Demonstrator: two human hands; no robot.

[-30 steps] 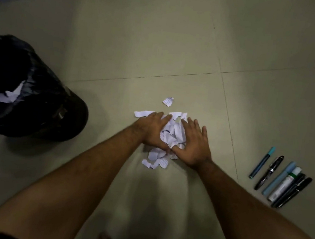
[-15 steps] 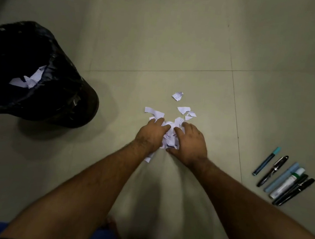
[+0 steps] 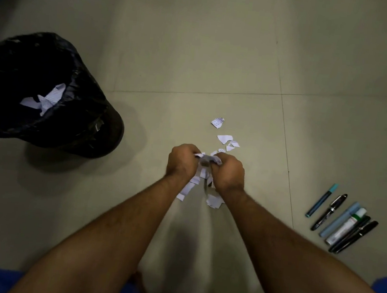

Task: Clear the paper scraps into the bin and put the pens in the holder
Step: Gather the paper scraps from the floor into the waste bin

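At the left stood the bin, lined with a black bag whose mouth gaped upward, so that anything carried over could simply be dropped in; a few white scraps already lay at its bottom. It sat near the hands but well apart from the pens, probably to keep the carry short.

In the middle, the left hand and the right hand faced each other just above the tiled floor, both with fingers curled tight around one bunch of paper scraps pressed between them. Squeezing from two sides seemed meant to take many small pieces in a single load. Loose strips hung from below the grip, and more pieces lay on the floor beneath the wrists. Beyond the knuckles, several stray scraps rested untouched, so this part of the task looked unfinished.

At the right, the pens lay side by side in a slanted row, touching or nearly so, ready for later gathering. No holder showed in view.
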